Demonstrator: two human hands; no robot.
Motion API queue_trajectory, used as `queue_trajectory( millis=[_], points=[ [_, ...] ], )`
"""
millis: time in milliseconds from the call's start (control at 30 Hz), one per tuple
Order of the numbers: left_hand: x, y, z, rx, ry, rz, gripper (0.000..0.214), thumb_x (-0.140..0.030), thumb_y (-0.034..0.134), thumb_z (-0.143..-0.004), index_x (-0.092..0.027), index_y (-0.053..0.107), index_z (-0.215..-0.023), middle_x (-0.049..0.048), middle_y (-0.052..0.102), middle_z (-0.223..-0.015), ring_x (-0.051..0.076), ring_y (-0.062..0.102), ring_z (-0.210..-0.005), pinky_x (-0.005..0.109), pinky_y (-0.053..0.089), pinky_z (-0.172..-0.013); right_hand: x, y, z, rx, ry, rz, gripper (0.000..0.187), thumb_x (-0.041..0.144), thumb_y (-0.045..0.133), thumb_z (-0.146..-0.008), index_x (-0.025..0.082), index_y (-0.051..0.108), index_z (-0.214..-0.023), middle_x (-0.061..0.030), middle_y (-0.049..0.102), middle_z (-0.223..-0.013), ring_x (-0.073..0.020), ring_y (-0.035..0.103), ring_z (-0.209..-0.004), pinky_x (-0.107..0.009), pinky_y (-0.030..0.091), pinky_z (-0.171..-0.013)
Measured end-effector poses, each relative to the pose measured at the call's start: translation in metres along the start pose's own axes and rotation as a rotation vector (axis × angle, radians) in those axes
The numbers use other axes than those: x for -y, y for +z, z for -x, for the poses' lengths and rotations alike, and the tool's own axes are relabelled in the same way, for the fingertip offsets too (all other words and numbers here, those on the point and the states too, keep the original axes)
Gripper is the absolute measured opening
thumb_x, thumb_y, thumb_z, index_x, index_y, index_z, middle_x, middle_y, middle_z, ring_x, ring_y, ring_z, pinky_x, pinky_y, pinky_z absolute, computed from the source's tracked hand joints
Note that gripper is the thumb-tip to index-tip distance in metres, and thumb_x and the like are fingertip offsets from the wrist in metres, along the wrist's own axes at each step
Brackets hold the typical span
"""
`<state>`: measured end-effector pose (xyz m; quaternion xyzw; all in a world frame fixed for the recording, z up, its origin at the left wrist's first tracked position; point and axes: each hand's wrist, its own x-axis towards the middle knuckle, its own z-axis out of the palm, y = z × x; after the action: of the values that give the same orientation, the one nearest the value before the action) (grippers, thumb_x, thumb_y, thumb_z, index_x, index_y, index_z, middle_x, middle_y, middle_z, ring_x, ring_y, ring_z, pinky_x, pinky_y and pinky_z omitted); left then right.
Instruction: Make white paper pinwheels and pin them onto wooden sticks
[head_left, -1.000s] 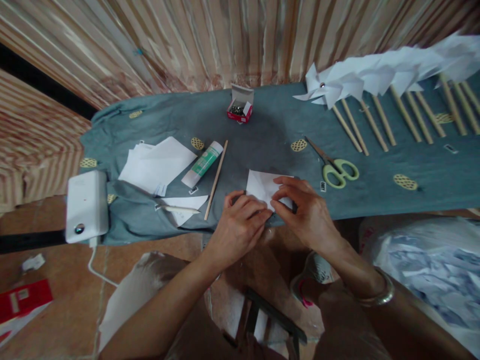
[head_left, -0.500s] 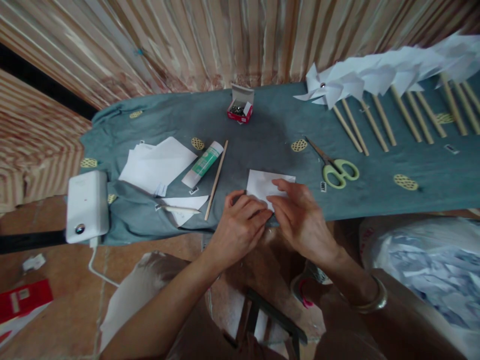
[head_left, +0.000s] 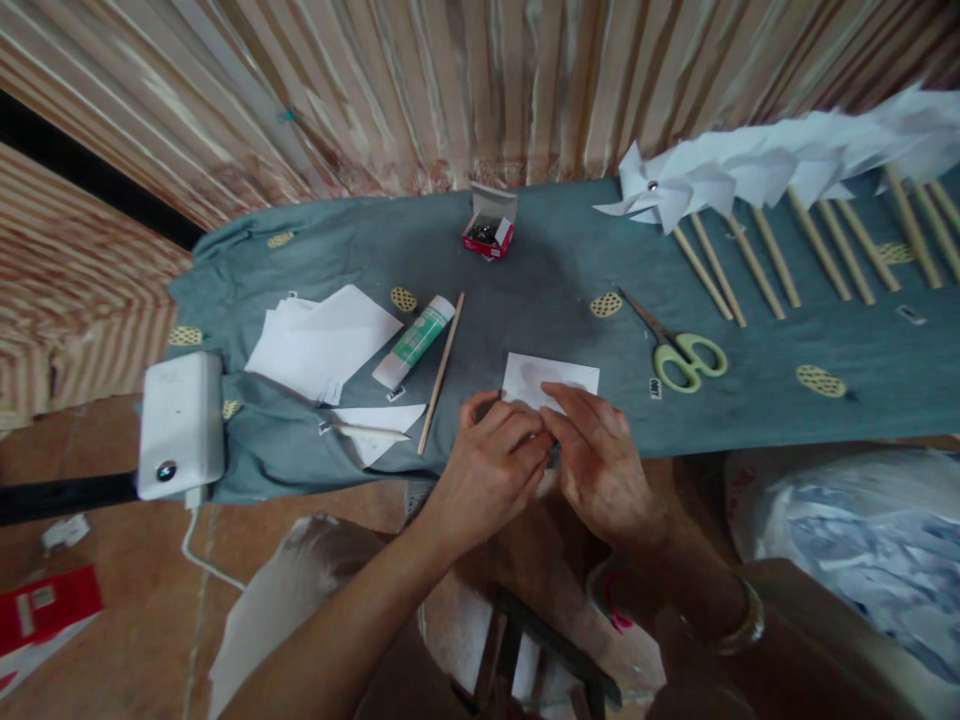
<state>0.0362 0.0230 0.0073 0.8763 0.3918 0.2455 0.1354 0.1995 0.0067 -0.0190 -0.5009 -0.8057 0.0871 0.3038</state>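
A small white sheet of paper (head_left: 551, 374) lies at the near edge of the cloth-covered table, its near part hidden by my fingers. My left hand (head_left: 499, 455) has its fingers closed on the near edge of the paper. Close against it, my right hand (head_left: 604, 460) pinches the same edge, with the index finger laid over the sheet. To the left lie a thin wooden stick (head_left: 441, 375) and a green and white glue stick (head_left: 414, 343). Scissors with light green handles (head_left: 688, 361) rest to the right.
A small open red box (head_left: 487, 236) of metal pins stands at the back. Several white paper pinwheels (head_left: 660, 190) on sticks line the back right. White papers (head_left: 319, 340), a pencil (head_left: 367, 431) and a white power bank (head_left: 181, 425) are at left. A plastic bag (head_left: 862, 540) stands below right.
My right fingers have come down and closer to the left hand at the paper's near edge. The whole view has shifted slightly, with the table lower in it.
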Motion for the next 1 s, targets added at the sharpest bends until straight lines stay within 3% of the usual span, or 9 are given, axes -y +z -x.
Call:
queue_trajectory(
  millis=[333, 467, 600, 767, 1000],
  points=[
    [-0.001, 0.000, -0.001, -0.002, 0.010, -0.032, 0.015, -0.017, 0.055, -0.090, -0.019, 0.066, -0.099, 0.0017, 0.070, -0.092, 0.016, 0.060, -0.092, 0.044, 0.036, -0.100, -0.006, -0.017, -0.002, 0.053, 0.080, -0.090, 0.037, 0.009, 0.040, -0.089, 0.022, 0.061, -0.117, -0.0124, 0.055, -0.134, -0.0279, 0.051, -0.122, -0.050, 0.044, -0.097],
    [0.001, -0.001, 0.000, -0.013, 0.016, -0.052, 0.015, -0.016, 0.055, -0.089, -0.020, 0.066, -0.100, 0.0027, 0.070, -0.095, 0.017, 0.061, -0.093, 0.045, 0.036, -0.101, -0.017, -0.024, -0.007, -0.004, 0.153, -0.202, 0.037, 0.013, 0.038, -0.091, 0.021, 0.060, -0.120, -0.0125, 0.056, -0.133, -0.0266, 0.053, -0.122, -0.051, 0.043, -0.101],
    [0.004, -0.004, -0.003, -0.027, 0.013, -0.062, 0.015, -0.015, 0.054, -0.090, -0.020, 0.066, -0.099, 0.0034, 0.071, -0.097, 0.018, 0.061, -0.093, 0.046, 0.037, -0.099, -0.031, -0.025, -0.013, -0.049, 0.229, -0.122, 0.035, 0.019, 0.039, -0.093, 0.018, 0.058, -0.123, -0.0146, 0.056, -0.133, -0.0285, 0.052, -0.124, -0.054, 0.041, -0.104],
    [0.013, -0.009, -0.006, -0.030, -0.019, -0.108, 0.017, -0.014, 0.056, -0.088, -0.020, 0.067, -0.099, 0.0038, 0.070, -0.101, 0.019, 0.060, -0.096, 0.047, 0.037, -0.100, -0.037, -0.027, -0.015, -0.034, 0.210, -0.087, 0.035, 0.020, 0.040, -0.093, 0.014, 0.059, -0.121, -0.0173, 0.060, -0.128, -0.0288, 0.056, -0.120, -0.053, 0.044, -0.102],
    [0.020, -0.014, -0.008, -0.054, -0.061, -0.142, 0.020, -0.012, 0.056, -0.086, -0.022, 0.067, -0.099, 0.0045, 0.070, -0.103, 0.022, 0.059, -0.099, 0.052, 0.034, -0.101, -0.029, -0.034, -0.011, -0.041, 0.203, -0.099, 0.031, 0.020, 0.043, -0.091, 0.018, 0.064, -0.115, -0.0140, 0.066, -0.121, -0.0287, 0.062, -0.112, -0.052, 0.049, -0.098]
  ],
)
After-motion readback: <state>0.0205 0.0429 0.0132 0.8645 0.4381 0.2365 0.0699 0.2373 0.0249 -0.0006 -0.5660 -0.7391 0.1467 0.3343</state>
